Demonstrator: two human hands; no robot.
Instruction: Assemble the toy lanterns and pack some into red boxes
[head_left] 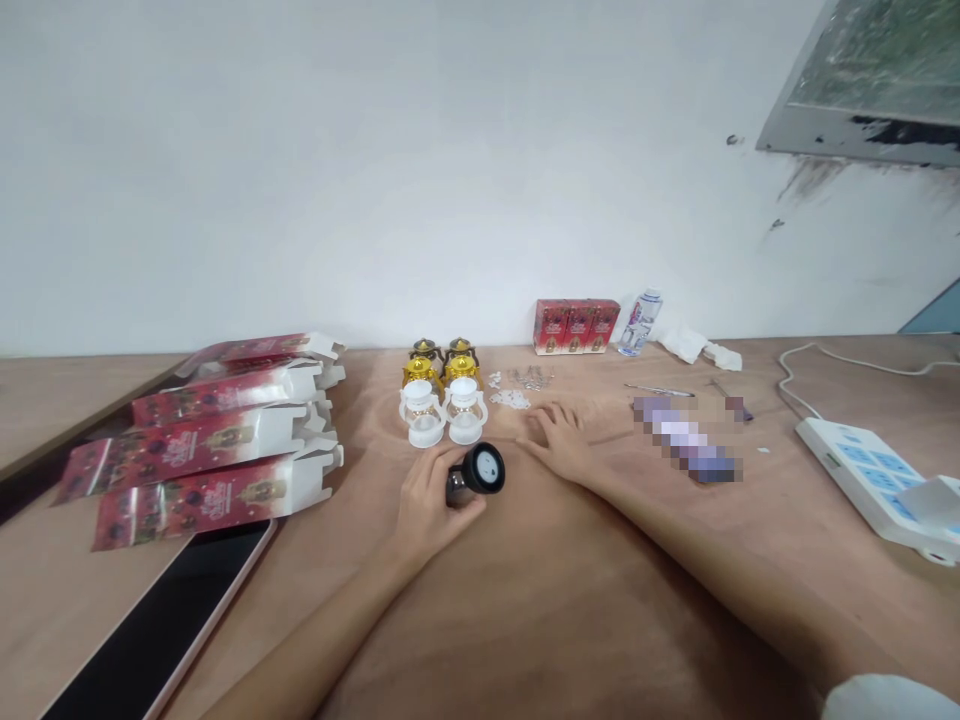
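My left hand (426, 505) is closed around a small black lantern (484, 468). The lantern is tilted, its round base with a pale disc facing up and to the right. Resting on the table, my right hand (561, 442) has its fingers apart and holds nothing. Just beyond its fingertips lie small white plastic pieces (511, 399) and a scatter of small metal parts (532, 378). Behind my left hand stand small lanterns in pairs: white lanterns (465, 412) in front, gold lanterns (463, 371) in the middle, dark lanterns (424, 349) at the back.
Open red boxes (247, 490) lie at the left, beside a phone (161, 620). Three upright red boxes (576, 327) and a plastic bottle (641, 322) stand by the wall. Rightward are crumpled tissue (684, 343), a screwdriver-like tool (660, 390), a blurred purple item (686, 440) and a power strip (870, 470).
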